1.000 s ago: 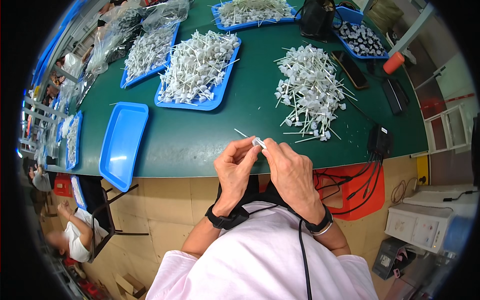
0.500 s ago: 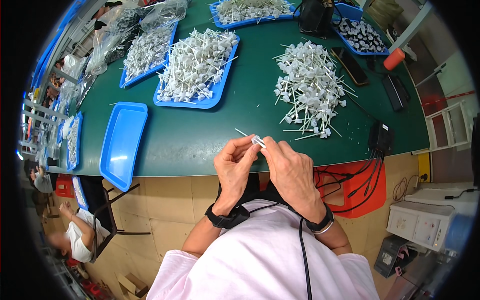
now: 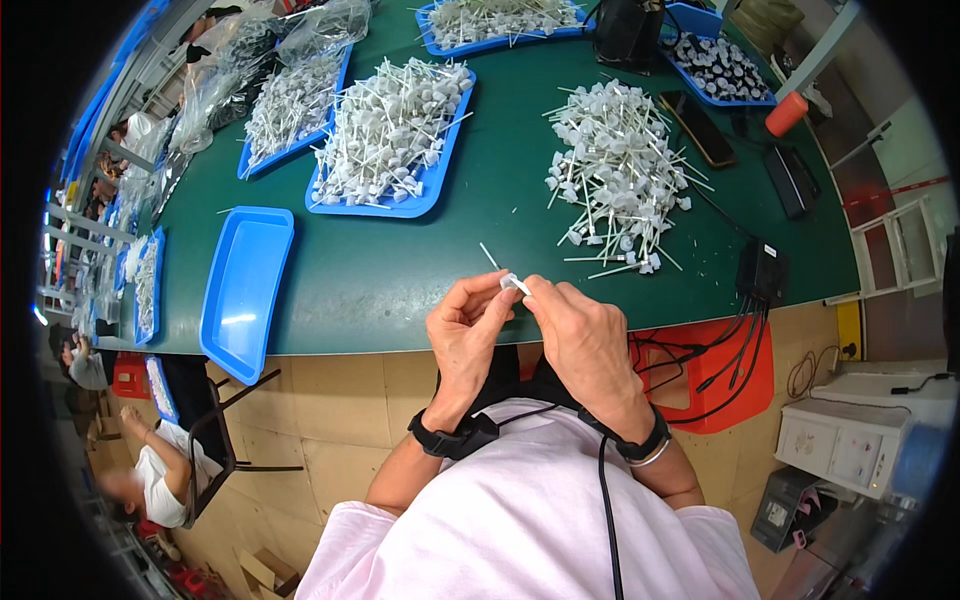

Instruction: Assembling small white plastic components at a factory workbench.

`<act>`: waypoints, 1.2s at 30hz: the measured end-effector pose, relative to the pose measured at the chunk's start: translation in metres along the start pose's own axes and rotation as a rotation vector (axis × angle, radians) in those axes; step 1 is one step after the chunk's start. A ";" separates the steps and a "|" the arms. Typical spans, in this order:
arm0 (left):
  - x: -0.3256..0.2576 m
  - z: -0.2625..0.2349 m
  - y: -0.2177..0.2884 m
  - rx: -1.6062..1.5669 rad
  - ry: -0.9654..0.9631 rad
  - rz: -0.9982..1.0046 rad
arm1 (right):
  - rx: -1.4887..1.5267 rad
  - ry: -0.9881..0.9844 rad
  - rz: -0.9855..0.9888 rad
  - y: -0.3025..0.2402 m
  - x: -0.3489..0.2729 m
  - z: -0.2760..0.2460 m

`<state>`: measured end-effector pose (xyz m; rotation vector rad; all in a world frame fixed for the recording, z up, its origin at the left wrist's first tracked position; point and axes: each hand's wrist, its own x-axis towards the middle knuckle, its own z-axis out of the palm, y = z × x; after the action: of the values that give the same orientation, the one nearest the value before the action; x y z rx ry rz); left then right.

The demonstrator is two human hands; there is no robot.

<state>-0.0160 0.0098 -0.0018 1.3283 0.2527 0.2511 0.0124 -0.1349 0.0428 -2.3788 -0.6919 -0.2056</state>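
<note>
Just past the table's near edge, both hands meet over a small white plastic part with a thin tube [image 3: 513, 283]. My left hand [image 3: 464, 335] pinches its white head between thumb and fingertips. From behind those fingers the thin pale tube sticks up and away. My right hand [image 3: 585, 345] closes thumb and forefinger on the near right side of the same part. What lies between the fingertips is partly hidden. Beyond my right hand lies a loose heap of similar white tubed parts [image 3: 615, 165] on the green table [image 3: 400, 270].
An empty blue tray [image 3: 245, 285] overhangs the table edge at left. Behind it stands a full blue tray [image 3: 435, 185] of white parts. A phone [image 3: 700, 130], a black box with cables [image 3: 762, 272] and a red stool [image 3: 740, 385] are at right. Another person [image 3: 175, 465] sits at lower left.
The part has turned in my fingers: its tube now points more steeply away from me. Both hands have stayed nearly in place.
</note>
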 end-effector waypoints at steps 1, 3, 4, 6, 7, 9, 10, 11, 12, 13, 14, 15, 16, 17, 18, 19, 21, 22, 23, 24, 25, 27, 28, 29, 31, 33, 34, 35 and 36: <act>0.000 0.000 0.001 0.000 -0.004 -0.006 | 0.027 0.001 0.001 0.001 0.000 -0.001; 0.001 -0.002 0.002 -0.028 -0.018 -0.023 | 0.128 0.006 0.008 0.004 0.002 -0.002; 0.002 -0.002 0.002 -0.041 -0.025 -0.032 | 0.179 0.009 0.012 0.006 0.002 -0.003; 0.003 -0.004 0.003 -0.046 -0.040 -0.045 | 0.254 0.003 0.019 0.010 0.003 -0.002; 0.003 -0.004 0.002 -0.048 -0.048 -0.052 | 0.292 0.001 0.023 0.013 0.004 -0.002; 0.003 -0.004 0.002 -0.052 -0.049 -0.054 | 0.338 -0.057 0.056 0.014 0.005 -0.006; 0.003 -0.004 0.002 -0.054 -0.050 -0.055 | 0.361 -0.086 0.072 0.016 0.006 -0.007; 0.003 -0.005 0.002 -0.054 -0.053 -0.054 | 0.388 -0.114 0.081 0.018 0.007 -0.008; 0.003 -0.004 0.002 -0.054 -0.057 -0.053 | 0.414 -0.141 0.091 0.021 0.008 -0.008; 0.003 -0.004 0.002 -0.055 -0.062 -0.052 | 0.441 -0.168 0.101 0.024 0.009 -0.009; 0.003 -0.003 0.003 -0.065 -0.062 -0.053 | 0.461 -0.199 0.121 0.024 0.011 -0.011; 0.003 -0.003 0.003 -0.074 -0.063 -0.054 | 0.482 -0.230 0.141 0.023 0.013 -0.015; 0.003 -0.002 0.003 -0.084 -0.064 -0.056 | 0.504 -0.261 0.161 0.024 0.015 -0.017; 0.002 -0.002 0.004 -0.065 -0.065 -0.058 | 0.524 -0.280 0.155 0.026 0.016 -0.017; 0.002 -0.001 0.004 -0.047 -0.067 -0.061 | 0.543 -0.300 0.148 0.029 0.017 -0.016; 0.002 -0.001 0.005 -0.028 -0.068 -0.063 | 0.562 -0.319 0.141 0.031 0.019 -0.015; 0.002 -0.002 0.004 -0.012 -0.072 -0.054 | 0.631 -0.390 0.196 0.036 0.021 -0.015; 0.001 -0.002 0.004 -0.004 -0.075 -0.050 | 0.666 -0.425 0.224 0.038 0.022 -0.015; 0.001 -0.003 0.004 -0.002 -0.079 -0.044 | 0.717 -0.465 0.243 0.041 0.023 -0.015; 0.001 -0.004 0.002 -0.002 -0.084 -0.037 | 0.767 -0.504 0.261 0.044 0.024 -0.014; 0.001 -0.005 0.001 -0.001 -0.089 -0.030 | 0.817 -0.544 0.280 0.046 0.024 -0.014; 0.001 -0.006 0.002 0.016 -0.087 -0.038 | 0.870 -0.562 0.290 0.050 0.024 -0.011; 0.002 -0.006 0.003 0.025 -0.086 -0.041 | 0.897 -0.572 0.295 0.050 0.024 -0.010; 0.002 -0.005 0.004 0.027 -0.083 -0.041 | 0.838 -0.531 0.291 0.048 0.024 -0.010; 0.002 -0.002 0.006 0.028 -0.072 -0.038 | 0.716 -0.454 0.277 0.041 0.021 -0.012; 0.003 -0.001 0.005 0.032 -0.063 -0.038 | 0.648 -0.393 0.253 0.035 0.018 -0.013; 0.003 -0.001 0.005 0.034 -0.060 -0.040 | 0.613 -0.361 0.241 0.033 0.017 -0.013; 0.003 0.000 0.005 0.029 -0.060 -0.039 | 0.593 -0.351 0.245 0.030 0.016 -0.015; 0.003 0.000 0.004 0.024 -0.062 -0.037 | 0.572 -0.339 0.248 0.027 0.016 -0.017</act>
<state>-0.0132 0.0117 0.0022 1.3512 0.2289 0.1758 0.0408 -0.1559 0.0465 -1.9276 -0.5095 0.4551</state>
